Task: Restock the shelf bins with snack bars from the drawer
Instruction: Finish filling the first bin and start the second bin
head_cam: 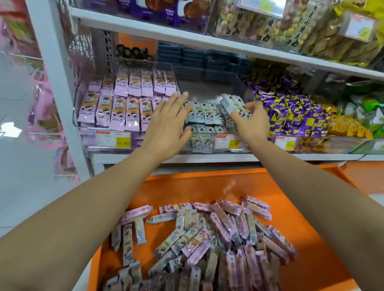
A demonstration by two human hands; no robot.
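An open orange drawer [306, 205] below the shelf holds several pink and grey snack bars [205, 243] in a loose pile. Above it, a clear shelf bin [209, 144] holds rows of grey-white bars [203, 113]. My left hand [165, 126] reaches over this bin's left side with straight, spread fingers and holds nothing. My right hand [251, 122] is at the bin's right side, fingers curled around a grey bar [228, 103] that stands tilted above the rows.
A clear bin of pink bars [123, 104] sits to the left, purple-yellow wrapped sweets [296, 114] to the right. Dark packs [191, 56] are stacked at the back. An upper shelf [177, 35] overhangs the bins. A white shelf post [55, 87] stands at left.
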